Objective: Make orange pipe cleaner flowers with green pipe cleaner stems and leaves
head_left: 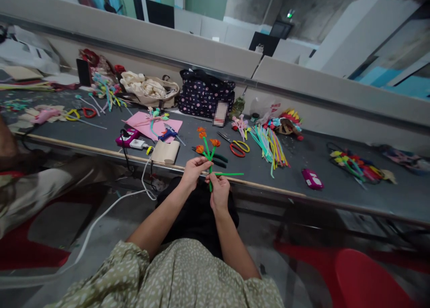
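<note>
Flower bunch: the small bunch (208,154) with orange heads (215,142) is in the air between the two hands, above the near edge of the table (161,209).
Weight: it should be very light, I judge, because it is only thin stems and small heads.
Stiffness: the stems look like fuzzy wire, so probably they bend easily and keep the bend; the surface is likely not slippery.
Weak part: the orange heads seem soft, and they could be crushed or pulled out of shape under a hard press.
Where to hold: best on the green stem, below the place where the branches meet, with a light pinch and away from the heads.
Left hand: the left hand (193,172) has thumb and finger closed together on the stem, just below the branching.
Right hand: the right hand (220,192) is lower, its fingers bent and pinching near the bottom of the stem.
Green strip: one loose strip (232,174) goes out sideways from the right fingers; whether it is wound around the stem, I cannot tell.
Nearby: pliers (221,158) lie just behind the hands, and scissors (238,149) are beside them.
</note>
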Action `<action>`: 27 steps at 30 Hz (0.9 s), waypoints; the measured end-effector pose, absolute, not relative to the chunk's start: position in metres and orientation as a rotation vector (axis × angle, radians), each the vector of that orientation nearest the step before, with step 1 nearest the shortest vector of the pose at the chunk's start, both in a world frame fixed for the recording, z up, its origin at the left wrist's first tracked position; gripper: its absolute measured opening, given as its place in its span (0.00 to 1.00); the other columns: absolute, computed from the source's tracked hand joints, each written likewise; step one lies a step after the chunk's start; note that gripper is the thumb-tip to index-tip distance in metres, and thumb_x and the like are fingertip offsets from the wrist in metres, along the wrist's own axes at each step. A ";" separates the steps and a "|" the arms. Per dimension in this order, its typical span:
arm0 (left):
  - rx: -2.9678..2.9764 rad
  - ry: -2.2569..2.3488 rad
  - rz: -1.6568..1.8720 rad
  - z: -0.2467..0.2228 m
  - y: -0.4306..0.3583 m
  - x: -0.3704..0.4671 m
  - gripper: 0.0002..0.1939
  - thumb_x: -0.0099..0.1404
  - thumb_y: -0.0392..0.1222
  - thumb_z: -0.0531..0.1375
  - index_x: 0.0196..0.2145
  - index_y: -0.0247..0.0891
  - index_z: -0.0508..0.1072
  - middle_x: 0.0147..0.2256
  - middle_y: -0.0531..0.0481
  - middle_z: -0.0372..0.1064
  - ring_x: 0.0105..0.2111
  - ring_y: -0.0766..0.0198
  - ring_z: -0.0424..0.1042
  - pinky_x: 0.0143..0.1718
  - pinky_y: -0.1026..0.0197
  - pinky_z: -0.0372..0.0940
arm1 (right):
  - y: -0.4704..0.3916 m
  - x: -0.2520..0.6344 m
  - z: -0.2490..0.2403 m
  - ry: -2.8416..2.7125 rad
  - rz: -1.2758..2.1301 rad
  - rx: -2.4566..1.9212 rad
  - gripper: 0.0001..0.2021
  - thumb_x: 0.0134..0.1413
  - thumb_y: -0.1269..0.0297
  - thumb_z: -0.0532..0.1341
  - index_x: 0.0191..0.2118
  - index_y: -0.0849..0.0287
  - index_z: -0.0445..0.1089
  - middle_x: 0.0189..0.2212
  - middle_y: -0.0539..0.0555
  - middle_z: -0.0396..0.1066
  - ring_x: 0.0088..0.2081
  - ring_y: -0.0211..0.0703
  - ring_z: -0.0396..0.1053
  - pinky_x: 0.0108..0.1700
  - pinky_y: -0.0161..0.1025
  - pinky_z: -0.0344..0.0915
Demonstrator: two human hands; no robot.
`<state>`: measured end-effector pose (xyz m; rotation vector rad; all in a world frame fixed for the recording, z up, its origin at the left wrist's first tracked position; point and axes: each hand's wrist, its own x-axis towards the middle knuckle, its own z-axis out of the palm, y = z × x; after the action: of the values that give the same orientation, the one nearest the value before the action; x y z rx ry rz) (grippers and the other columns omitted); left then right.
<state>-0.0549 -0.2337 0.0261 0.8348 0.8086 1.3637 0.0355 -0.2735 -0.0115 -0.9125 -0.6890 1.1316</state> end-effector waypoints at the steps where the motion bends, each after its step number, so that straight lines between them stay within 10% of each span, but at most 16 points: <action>1: 0.826 0.817 1.371 0.026 -0.234 -0.054 0.14 0.43 0.41 0.70 0.25 0.33 0.71 0.25 0.50 0.72 0.27 0.67 0.70 0.30 0.66 0.62 | -0.274 0.035 -0.012 -0.693 1.130 -0.913 0.11 0.45 0.60 0.65 0.31 0.62 0.68 0.23 0.49 0.71 0.24 0.32 0.66 0.31 0.32 0.63; 16: 0.946 0.703 1.249 0.023 -0.244 -0.057 0.22 0.43 0.41 0.70 0.37 0.34 0.71 0.32 0.48 0.73 0.20 0.70 0.66 0.20 0.66 0.61 | -0.277 0.034 -0.014 -0.666 1.053 -0.915 0.11 0.44 0.61 0.66 0.32 0.62 0.69 0.26 0.49 0.71 0.26 0.32 0.67 0.31 0.31 0.63; 27: 0.776 0.695 1.244 0.012 -0.243 -0.067 0.18 0.46 0.35 0.68 0.38 0.34 0.75 0.35 0.45 0.74 0.32 0.66 0.73 0.36 0.64 0.66 | -0.281 0.034 -0.012 -0.693 1.024 -0.949 0.11 0.45 0.60 0.65 0.32 0.62 0.69 0.26 0.50 0.72 0.27 0.34 0.68 0.33 0.33 0.65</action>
<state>-0.0674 -0.2435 0.0123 0.7756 0.6947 1.2439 0.0341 -0.2814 -0.0124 -0.9487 -0.6930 1.0237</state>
